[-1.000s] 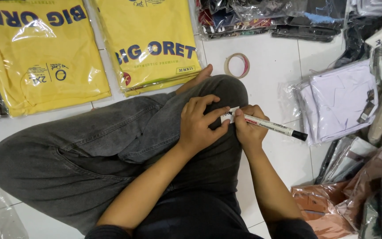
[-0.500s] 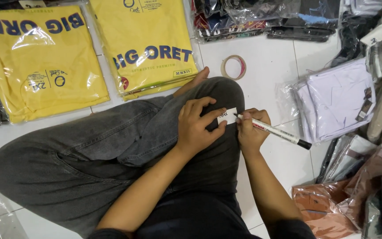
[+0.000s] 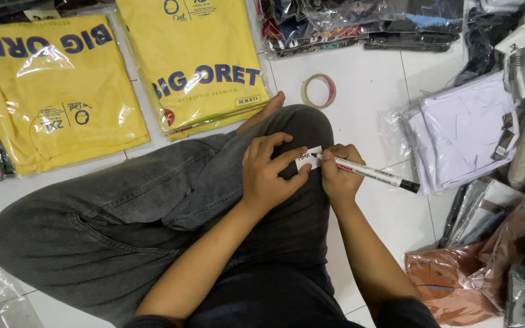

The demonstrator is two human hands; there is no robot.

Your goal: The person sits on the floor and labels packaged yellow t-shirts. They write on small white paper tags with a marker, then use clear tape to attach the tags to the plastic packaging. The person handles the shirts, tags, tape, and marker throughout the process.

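Note:
I sit cross-legged on a white tiled floor in grey jeans. My left hand pinches a small white paper label against my knee. My right hand grips a white marker pen with a black end, its tip touching the label. Dark marks show on the label. Both hands are close together, thumbs nearly touching.
Two yellow shirts in clear bags lie on the floor ahead. A roll of tape sits beyond my knee. A bagged white shirt lies right, dark bagged garments at the back, and an orange-brown bagged item at the lower right.
The view has shifted slightly. My right hand with the marker has moved a little along the label; the left hand still holds the label in place.

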